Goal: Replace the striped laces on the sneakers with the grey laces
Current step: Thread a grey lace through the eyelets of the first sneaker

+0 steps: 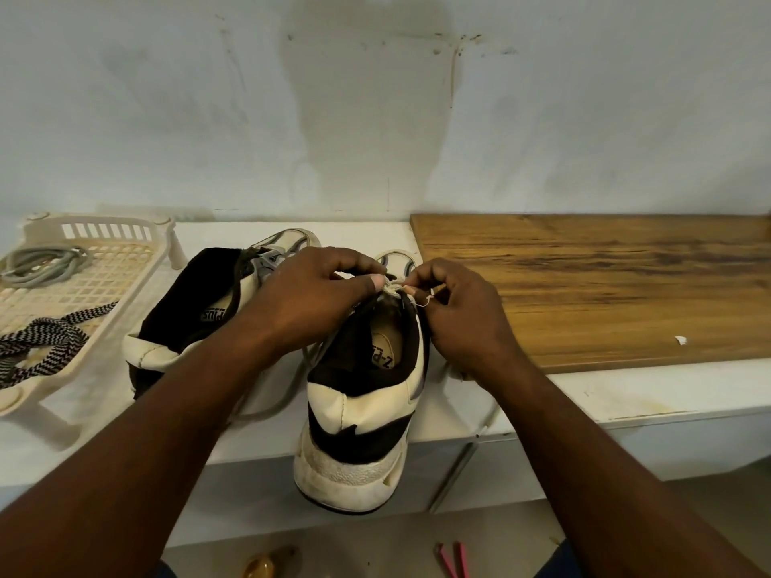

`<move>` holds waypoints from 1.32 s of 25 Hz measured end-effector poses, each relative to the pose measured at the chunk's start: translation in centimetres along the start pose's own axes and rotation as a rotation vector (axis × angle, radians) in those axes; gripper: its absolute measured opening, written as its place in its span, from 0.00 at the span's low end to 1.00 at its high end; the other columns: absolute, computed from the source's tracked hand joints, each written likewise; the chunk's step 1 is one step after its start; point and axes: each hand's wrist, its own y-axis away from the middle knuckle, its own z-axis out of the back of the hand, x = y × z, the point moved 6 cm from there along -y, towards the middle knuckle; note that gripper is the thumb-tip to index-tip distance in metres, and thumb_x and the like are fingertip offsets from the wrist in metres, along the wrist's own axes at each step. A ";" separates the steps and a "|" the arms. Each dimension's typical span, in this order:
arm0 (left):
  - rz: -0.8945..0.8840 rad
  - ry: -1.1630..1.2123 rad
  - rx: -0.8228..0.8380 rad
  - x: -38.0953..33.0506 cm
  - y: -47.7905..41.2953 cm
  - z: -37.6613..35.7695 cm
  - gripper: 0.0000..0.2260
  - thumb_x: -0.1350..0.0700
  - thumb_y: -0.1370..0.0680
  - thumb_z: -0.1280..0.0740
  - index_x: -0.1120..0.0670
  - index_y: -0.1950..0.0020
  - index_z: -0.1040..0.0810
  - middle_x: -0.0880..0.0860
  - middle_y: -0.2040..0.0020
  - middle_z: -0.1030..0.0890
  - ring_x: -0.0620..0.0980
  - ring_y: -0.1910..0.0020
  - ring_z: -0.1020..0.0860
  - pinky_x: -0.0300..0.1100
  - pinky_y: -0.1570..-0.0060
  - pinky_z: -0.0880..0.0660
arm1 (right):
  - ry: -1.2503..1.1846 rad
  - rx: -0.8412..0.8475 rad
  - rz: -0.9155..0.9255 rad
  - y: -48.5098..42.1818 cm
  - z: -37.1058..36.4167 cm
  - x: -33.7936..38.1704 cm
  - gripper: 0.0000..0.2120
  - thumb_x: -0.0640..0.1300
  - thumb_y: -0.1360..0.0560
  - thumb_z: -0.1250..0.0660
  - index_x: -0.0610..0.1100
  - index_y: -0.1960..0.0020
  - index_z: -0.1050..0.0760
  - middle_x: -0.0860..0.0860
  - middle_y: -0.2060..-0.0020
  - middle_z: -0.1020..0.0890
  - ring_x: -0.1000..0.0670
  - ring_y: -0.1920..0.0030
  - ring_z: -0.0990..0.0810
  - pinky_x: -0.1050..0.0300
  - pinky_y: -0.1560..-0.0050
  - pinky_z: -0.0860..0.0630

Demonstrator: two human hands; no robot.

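pinched a lace (394,286) with left hand (317,298) and right hand (463,317), fingers curled, at the top of the near shoe (359,415) on the shelf (626,396) edge. saw the other shoe (187,310) tipped beside it, grey laces (41,264) and striped laces (41,344) in the tray (104,227).

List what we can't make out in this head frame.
1. Near sneaker eyelets: head view, hidden under the left hand and right hand, which pinch the lace there.
2. Far sneaker lacing: partly covered by the left hand.
3. Striped laces: cut off by the left edge.
4. Pink item and amber object on the floor: cut off by the bottom edge, blurred, unidentifiable.
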 end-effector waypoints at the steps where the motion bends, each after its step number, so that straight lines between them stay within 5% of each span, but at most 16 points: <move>1: 0.007 0.043 0.030 -0.1 0.3 0.1 0.11 0.45 0.25 0.30 0.41 0.45 0.14 0.41 0.48 0.15 0.41 0.45 0.18 0.51 0.38 0.22 | 0.034 -0.001 0.027 -0.1 -0.2 0.1 0.08 0.38 0.22 0.28 0.50 0.54 0.19 0.58 0.56 0.18 0.59 0.55 0.21 0.64 0.56 0.25; 5: -0.004 -0.145 0.110 -0.3 1.1 -0.3 0.19 0.49 0.27 0.28 0.39 0.36 0.20 0.40 0.40 0.21 0.41 0.41 0.23 0.40 0.47 0.25 | 0.034 -0.037 0.096 -0.2 -0.3 0.6 0.05 0.37 0.21 0.30 0.47 0.52 0.22 0.56 0.54 0.20 0.55 0.52 0.22 0.59 0.55 0.25; 11: -0.088 -0.311 -0.005 -1.0 1.3 -0.7 0.20 0.55 0.26 0.29 0.42 0.35 0.20 0.43 0.39 0.21 0.44 0.43 0.22 0.45 0.44 0.24 | -0.007 -0.048 0.086 0.2 0.4 0.8 0.06 0.39 0.21 0.29 0.49 0.52 0.21 0.57 0.56 0.18 0.58 0.55 0.20 0.60 0.58 0.21; 17: 0.002 -0.264 0.008 -1.0 1.9 0.8 0.15 0.34 0.26 0.30 0.41 0.48 0.17 0.42 0.57 0.17 0.38 0.58 0.19 0.38 0.59 0.24 | -0.115 0.051 -0.035 0.9 1.1 0.8 0.01 0.46 0.19 0.29 0.50 0.49 0.18 0.54 0.58 0.16 0.59 0.58 0.18 0.66 0.58 0.20; 20: 0.090 -0.027 -0.009 -0.4 2.1 1.6 0.15 0.38 0.22 0.33 0.48 0.55 0.15 0.46 0.61 0.16 0.40 0.64 0.18 0.41 0.58 0.23 | -0.156 0.102 -0.066 1.0 1.2 0.8 0.09 0.53 0.18 0.33 0.49 0.49 0.19 0.51 0.56 0.16 0.53 0.54 0.17 0.56 0.52 0.18; 23: 0.122 -0.066 0.015 -0.1 2.1 1.1 0.08 0.48 0.19 0.32 0.49 0.55 0.16 0.47 0.60 0.16 0.44 0.61 0.18 0.47 0.53 0.19 | -0.100 0.188 -0.048 1.3 1.0 1.0 0.13 0.54 0.18 0.33 0.46 0.55 0.20 0.48 0.60 0.17 0.45 0.58 0.19 0.43 0.53 0.19; 25: 0.137 -0.107 -0.022 0.1 1.9 1.0 0.09 0.48 0.18 0.33 0.49 0.54 0.17 0.47 0.58 0.16 0.47 0.59 0.17 0.51 0.48 0.19 | -0.079 0.222 -0.043 1.4 0.8 1.0 0.15 0.53 0.17 0.35 0.44 0.57 0.22 0.48 0.64 0.19 0.49 0.62 0.22 0.40 0.54 0.20; 33: 0.125 -0.090 -0.131 -0.2 2.0 1.6 0.07 0.51 0.18 0.32 0.49 0.54 0.19 0.47 0.60 0.16 0.45 0.65 0.17 0.42 0.59 0.24 | -0.157 0.203 -0.078 1.4 1.0 0.7 0.11 0.48 0.16 0.35 0.45 0.54 0.21 0.51 0.68 0.19 0.55 0.67 0.22 0.57 0.62 0.23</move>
